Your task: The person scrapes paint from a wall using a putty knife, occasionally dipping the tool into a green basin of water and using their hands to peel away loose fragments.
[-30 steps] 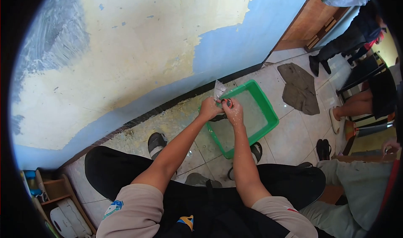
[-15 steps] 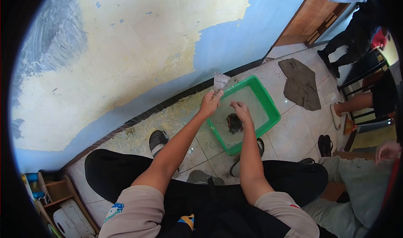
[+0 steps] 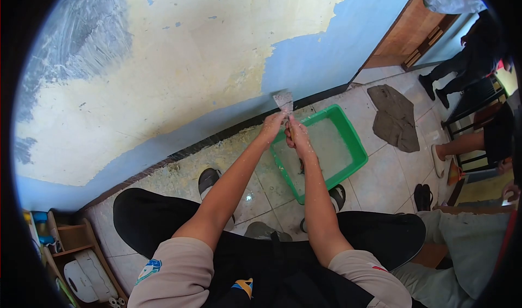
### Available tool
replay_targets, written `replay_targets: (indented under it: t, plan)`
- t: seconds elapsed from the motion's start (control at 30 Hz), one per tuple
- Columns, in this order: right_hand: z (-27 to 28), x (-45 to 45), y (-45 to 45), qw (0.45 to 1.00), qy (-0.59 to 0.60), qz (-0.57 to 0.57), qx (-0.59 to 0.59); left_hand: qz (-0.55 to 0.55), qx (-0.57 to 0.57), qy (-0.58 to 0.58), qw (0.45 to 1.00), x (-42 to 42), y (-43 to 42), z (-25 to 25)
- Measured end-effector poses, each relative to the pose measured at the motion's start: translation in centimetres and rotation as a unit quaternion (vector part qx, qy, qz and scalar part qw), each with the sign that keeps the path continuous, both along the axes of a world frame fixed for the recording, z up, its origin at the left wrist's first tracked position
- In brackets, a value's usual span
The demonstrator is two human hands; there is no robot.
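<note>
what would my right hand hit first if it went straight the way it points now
Beyond the scraper it holds, your right hand would probably meet the blue part of the wall first, though one view leaves the depth unclear.

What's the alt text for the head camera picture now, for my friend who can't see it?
A person's left hand and right hand hold a scraper beside a patchy blue and cream wall. Near them, a green basin of cloudy liquid sits on the tiled floor. A brown cloth lies farther right, with other people nearby.
</note>
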State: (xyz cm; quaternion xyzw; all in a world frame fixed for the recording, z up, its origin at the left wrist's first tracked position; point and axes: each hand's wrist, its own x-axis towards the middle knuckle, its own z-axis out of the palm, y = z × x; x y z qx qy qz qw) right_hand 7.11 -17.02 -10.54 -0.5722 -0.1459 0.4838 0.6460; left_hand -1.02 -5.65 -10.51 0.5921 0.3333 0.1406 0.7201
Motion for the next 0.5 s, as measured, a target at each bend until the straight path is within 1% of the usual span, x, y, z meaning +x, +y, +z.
replay_targets:
  t: [0.03,0.1,0.17,0.23,0.3,0.33,0.4,0.5]
  plan:
    - [-0.4,-0.4,0.5,1.000,0.001,0.001,0.002,0.001,0.002,0.001,1.000,-0.4,0.3,0.6]
    - [-0.8,-1.4,1.3,0.998,-0.047,-0.026,0.015,0.089,-0.019,-0.024,0.996,-1.1,0.9,1.8]
    - [-0.7,-2.1,1.8,0.998,-0.066,-0.003,0.005,0.092,0.000,-0.038,0.995,-1.3,2.4,1.3]
    - [-0.6,-2.4,2.5,0.996,-0.087,0.018,-0.005,0.093,0.020,-0.053,0.994,-1.1,3.6,-0.3]
    - [-1.0,-2.6,3.4,0.997,-0.078,0.006,-0.028,0.139,0.128,-0.044,0.981,-0.7,4.5,-1.8]
    - [-1.2,-2.6,3.8,0.997,-0.077,0.006,-0.027,0.139,0.129,-0.043,0.981,-0.6,4.7,-2.4]
    - [-1.8,-2.5,4.4,0.995,-0.066,0.012,-0.076,0.186,0.125,-0.056,0.973,-0.3,4.8,-3.5]
    - [-2.9,-3.0,5.2,0.993,-0.099,-0.022,-0.057,0.201,0.135,-0.060,0.968,-0.4,5.2,-4.6]
